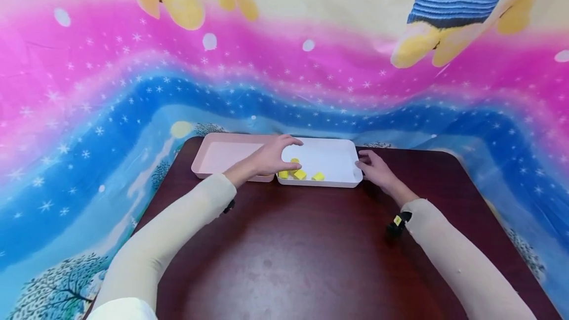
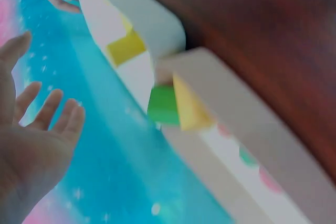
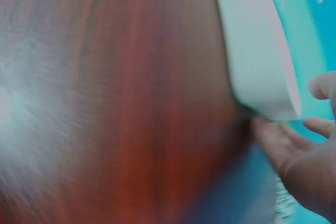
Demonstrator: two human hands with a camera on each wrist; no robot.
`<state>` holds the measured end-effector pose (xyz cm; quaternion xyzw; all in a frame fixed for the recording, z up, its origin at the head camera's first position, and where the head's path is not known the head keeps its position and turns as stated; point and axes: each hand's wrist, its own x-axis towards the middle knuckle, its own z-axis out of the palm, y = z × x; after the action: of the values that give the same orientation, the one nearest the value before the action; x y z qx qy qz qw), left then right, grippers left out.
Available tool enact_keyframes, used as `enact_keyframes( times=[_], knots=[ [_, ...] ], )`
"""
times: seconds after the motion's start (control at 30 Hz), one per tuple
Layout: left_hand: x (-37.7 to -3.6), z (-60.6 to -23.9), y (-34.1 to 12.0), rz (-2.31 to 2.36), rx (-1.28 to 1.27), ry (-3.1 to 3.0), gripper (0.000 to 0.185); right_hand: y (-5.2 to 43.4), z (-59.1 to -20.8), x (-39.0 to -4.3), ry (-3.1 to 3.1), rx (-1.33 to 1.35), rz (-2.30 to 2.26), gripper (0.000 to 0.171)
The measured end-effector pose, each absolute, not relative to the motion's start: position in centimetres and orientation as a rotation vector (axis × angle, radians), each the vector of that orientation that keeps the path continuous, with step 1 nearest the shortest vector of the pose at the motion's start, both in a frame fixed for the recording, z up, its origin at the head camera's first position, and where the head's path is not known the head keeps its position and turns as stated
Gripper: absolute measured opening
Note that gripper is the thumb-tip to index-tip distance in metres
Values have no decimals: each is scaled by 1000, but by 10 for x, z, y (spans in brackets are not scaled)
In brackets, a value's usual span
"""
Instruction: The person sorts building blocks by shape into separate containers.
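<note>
The left hand (image 1: 271, 159) hovered with loose, empty fingers over the yellow blocks (image 1: 300, 174) in the white tray (image 1: 331, 157), likely picking next, while the right hand (image 1: 373, 168) touched the tray's right edge with relaxed fingers.

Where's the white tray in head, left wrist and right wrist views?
Head: white tray at centre, on the far part of the table.
Left wrist: upper centre, running diagonally, yellow block inside.
Right wrist: upper right, corner by the right hand.
Shared landmark: the dark wooden table.
</note>
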<state>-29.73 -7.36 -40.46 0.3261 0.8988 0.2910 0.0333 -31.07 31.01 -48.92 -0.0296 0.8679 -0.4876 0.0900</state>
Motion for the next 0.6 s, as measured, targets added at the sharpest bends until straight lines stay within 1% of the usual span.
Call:
enact_keyframes(
  times=[0.17,0.33,0.47,0.6],
  knots=[
    [-300,-385,-92,760,1003,2809,77,309,-452,-304,2760,-273,-1099,71],
    [-304,-373,-111,698,1021,2894,78,308,-411,-296,2880,-441,-793,83],
    [-307,-367,-122,588,951,3011,82,304,-388,-292,2996,-471,-548,92],
    [-310,-369,-130,508,837,3089,87,300,-377,-289,3081,-454,-454,97]
  ],
)
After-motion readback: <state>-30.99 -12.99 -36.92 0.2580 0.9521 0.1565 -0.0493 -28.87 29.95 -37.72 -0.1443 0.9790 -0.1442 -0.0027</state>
